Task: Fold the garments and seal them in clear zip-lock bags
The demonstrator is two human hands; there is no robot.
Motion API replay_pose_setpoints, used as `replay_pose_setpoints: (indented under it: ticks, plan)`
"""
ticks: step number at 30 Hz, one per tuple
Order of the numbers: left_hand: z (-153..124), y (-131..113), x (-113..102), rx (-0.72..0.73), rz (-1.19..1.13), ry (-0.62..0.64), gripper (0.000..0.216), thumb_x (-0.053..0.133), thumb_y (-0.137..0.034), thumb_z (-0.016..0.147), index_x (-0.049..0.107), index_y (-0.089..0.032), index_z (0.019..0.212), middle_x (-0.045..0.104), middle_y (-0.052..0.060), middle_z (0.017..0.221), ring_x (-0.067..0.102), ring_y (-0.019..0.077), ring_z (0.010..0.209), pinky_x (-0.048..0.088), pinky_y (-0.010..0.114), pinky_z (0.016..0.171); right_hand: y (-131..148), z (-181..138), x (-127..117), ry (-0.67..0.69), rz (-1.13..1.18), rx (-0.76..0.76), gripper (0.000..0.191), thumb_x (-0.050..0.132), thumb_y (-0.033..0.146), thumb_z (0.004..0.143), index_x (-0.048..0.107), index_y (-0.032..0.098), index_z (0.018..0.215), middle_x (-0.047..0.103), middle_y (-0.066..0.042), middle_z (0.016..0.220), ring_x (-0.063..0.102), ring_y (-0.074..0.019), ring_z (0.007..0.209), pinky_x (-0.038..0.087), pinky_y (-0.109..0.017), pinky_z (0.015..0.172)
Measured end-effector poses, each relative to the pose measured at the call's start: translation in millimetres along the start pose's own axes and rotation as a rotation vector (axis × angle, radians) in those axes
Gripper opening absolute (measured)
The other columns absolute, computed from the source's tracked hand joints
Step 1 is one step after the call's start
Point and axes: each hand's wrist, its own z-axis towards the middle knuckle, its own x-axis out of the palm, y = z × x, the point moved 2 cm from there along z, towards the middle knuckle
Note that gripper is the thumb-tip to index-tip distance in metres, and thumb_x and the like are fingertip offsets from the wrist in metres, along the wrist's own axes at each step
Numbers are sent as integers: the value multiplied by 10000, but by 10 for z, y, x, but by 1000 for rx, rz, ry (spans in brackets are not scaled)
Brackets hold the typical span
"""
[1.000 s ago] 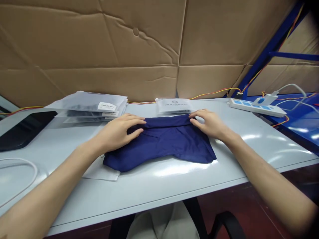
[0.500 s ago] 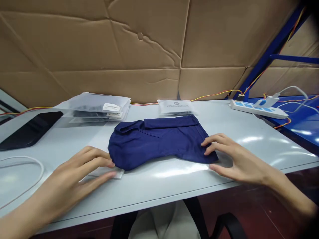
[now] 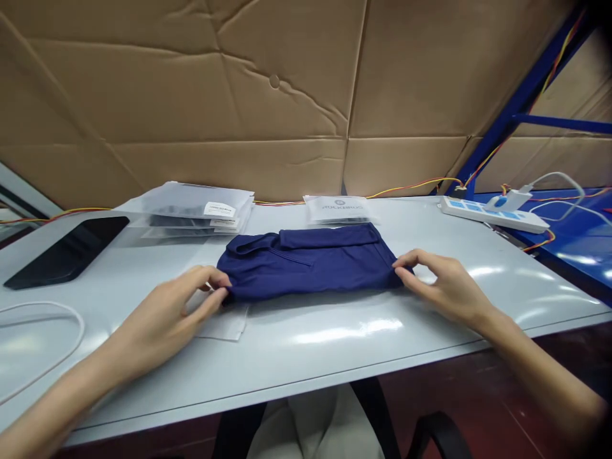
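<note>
A folded navy blue garment point(image 3: 308, 262) lies in the middle of the grey table point(image 3: 335, 344). My left hand point(image 3: 165, 319) pinches its near left corner between thumb and fingers. My right hand point(image 3: 442, 284) pinches the near right corner the same way. Under the garment's left end a flat translucent bag point(image 3: 224, 324) pokes out toward me.
A stack of packed translucent bags point(image 3: 191, 207) sits at the back left, one more bag point(image 3: 339, 209) behind the garment. A black tablet point(image 3: 67, 252) and a white cable point(image 3: 43, 338) lie at the left. A power strip point(image 3: 492, 213) lies at the right. Cardboard walls the back.
Both hands came from the garment's far edge to its near corners. The near edge has been lifted and folded back, so the garment is now a narrower strip.
</note>
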Motion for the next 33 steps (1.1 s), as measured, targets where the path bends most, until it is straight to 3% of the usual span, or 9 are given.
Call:
replay_pose_setpoints:
  ticks: [5, 9, 13, 17, 21, 27, 33]
  plan:
    - [201, -88, -83, -171, -53, -125, 265, 443, -496, 963, 559, -268, 1032, 718, 9, 945, 664, 224, 859, 508, 312, 690, 13, 301, 11, -106, 14, 94, 166, 569, 412, 948, 664, 277, 949, 738, -22, 852, 672, -217, 741, 524, -348, 648]
    - [447, -126, -87, -225, 37, -139, 230, 402, -439, 977, 531, -260, 1043, 661, -22, 749, 631, 212, 691, 474, 314, 627, -13, 616, 60, -96, -82, 88, 173, 557, 376, 937, 681, 257, 919, 738, -19, 806, 645, -202, 660, 512, -350, 642]
    - [627, -77, -21, -152, 221, -81, 270, 389, -446, 987, 525, -239, 1095, 705, 38, 879, 670, 277, 835, 478, 366, 683, -62, 853, 149, -42, -229, 53, 182, 527, 331, 932, 667, 235, 867, 726, -46, 821, 643, -226, 708, 517, -379, 693]
    - [674, -32, 90, 29, 448, -158, 395, 353, -434, 991, 583, -187, 1195, 659, 155, 1158, 604, 366, 1100, 495, 450, 826, -119, 895, 273, 17, -386, -20, 169, 507, 258, 919, 659, 218, 857, 679, -116, 958, 627, -301, 935, 525, -446, 818]
    - [675, -1, 187, 177, 461, -141, 451, 300, -388, 1001, 640, -176, 1209, 655, 155, 1197, 588, 364, 1100, 473, 512, 933, -154, 833, 336, 50, -382, -95, 158, 502, 241, 931, 655, 231, 895, 658, -107, 1004, 604, -297, 1018, 524, -443, 887]
    - [688, 69, 204, 167, 354, -68, 454, 306, -457, 1021, 661, -215, 1167, 682, 116, 1190, 615, 325, 1119, 467, 494, 966, -174, 781, 315, 81, -267, -61, 197, 549, 408, 950, 646, 247, 891, 663, -90, 1049, 598, -300, 1068, 496, -470, 951]
    - [689, 137, 221, 141, 278, -108, 397, 384, -499, 992, 654, -235, 1112, 692, 100, 1163, 615, 314, 1111, 476, 458, 958, -225, 767, 336, 94, -238, -26, 151, 556, 340, 928, 616, 245, 828, 659, -77, 1013, 591, -282, 1029, 490, -440, 917]
